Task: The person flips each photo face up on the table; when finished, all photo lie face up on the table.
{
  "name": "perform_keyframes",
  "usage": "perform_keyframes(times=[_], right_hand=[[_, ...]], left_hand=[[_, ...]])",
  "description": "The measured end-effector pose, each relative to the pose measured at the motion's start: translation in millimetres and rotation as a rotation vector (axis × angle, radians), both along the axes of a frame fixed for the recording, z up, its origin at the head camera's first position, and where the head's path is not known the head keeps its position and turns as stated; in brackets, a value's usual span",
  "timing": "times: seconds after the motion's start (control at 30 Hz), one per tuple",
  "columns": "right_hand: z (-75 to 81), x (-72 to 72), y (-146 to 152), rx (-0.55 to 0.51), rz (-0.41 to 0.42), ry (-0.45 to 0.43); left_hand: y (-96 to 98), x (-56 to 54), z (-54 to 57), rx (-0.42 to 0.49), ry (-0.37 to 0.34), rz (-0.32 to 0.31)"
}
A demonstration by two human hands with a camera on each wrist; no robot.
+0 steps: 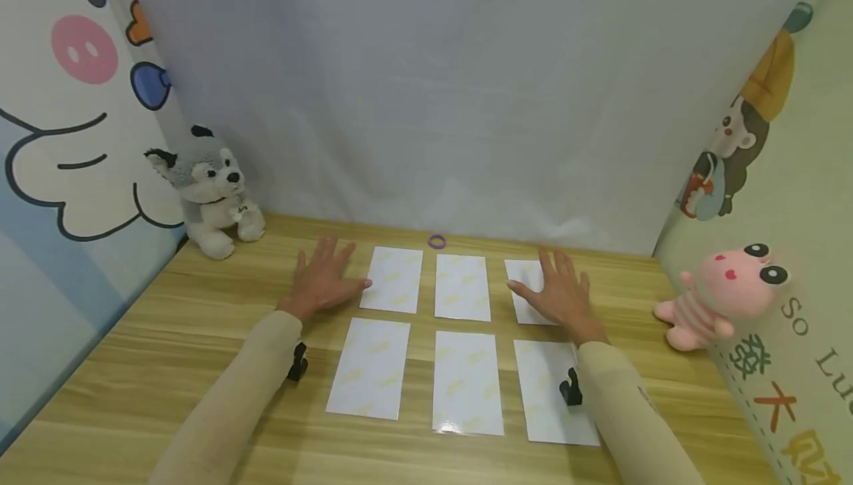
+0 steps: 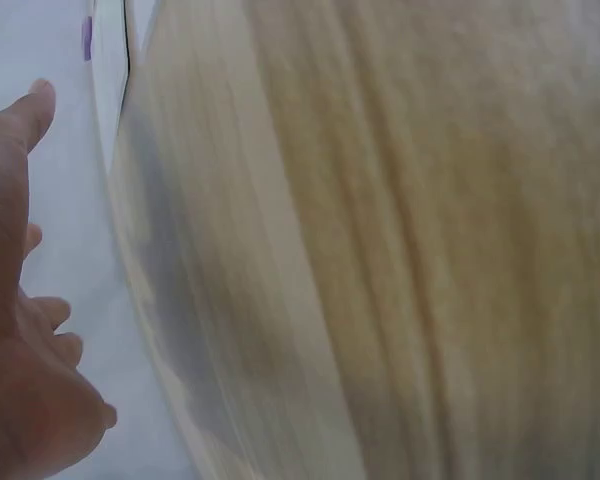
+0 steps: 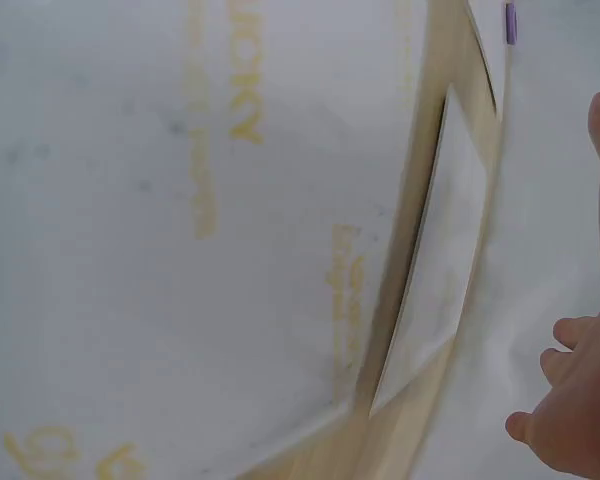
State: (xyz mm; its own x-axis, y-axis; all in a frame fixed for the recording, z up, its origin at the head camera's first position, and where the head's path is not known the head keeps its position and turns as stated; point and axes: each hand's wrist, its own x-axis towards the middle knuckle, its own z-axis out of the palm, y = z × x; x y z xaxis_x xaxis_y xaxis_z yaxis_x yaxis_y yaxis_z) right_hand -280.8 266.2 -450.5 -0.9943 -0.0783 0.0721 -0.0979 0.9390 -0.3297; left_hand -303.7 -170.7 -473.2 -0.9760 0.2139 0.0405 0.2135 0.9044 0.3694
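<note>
Several white rectangular paper sheets with faint yellow print lie in two rows on the wooden table. My left hand has its fingers spread beside the back-left sheet, its thumb tip overlapping that sheet's edge in the head view. Fingers also spread, my right hand partly covers the back-right sheet. Both hands hold nothing; whether they touch the surface cannot be told. Below the right wrist lies the front-right sheet, partly hidden by the sleeve. Yellow lettering shows on a sheet in the right wrist view.
A purple ring lies behind the back-middle sheet. A plush husky sits at the back left of the table, and a pink plush toy at the right. A pale curtain hangs along the back edge.
</note>
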Motion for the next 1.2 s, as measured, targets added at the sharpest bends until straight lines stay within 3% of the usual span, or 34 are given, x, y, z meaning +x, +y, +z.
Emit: perform_keyframes(times=[0.27, 0.53, 0.8, 1.2], right_hand=[[9.7, -8.1, -23, -0.062, 0.124, 0.067], [18.5, -15.3, -50, -0.187, 0.205, -0.014], [12.5, -24.5, -77, -0.221, 0.273, -0.057], [3.2, -39.3, -131, -0.232, 0.349, -0.024]], left_hand=[[1.5, 6.2, 1.5, 0.086, -0.032, -0.097], [4.9, 3.3, -2.3, 0.142, -0.064, -0.133], [6.1, 4.2, -4.5, 0.144, -0.04, -0.169], [10.4, 3.7, -4.2, 0.077, -0.059, -0.211]])
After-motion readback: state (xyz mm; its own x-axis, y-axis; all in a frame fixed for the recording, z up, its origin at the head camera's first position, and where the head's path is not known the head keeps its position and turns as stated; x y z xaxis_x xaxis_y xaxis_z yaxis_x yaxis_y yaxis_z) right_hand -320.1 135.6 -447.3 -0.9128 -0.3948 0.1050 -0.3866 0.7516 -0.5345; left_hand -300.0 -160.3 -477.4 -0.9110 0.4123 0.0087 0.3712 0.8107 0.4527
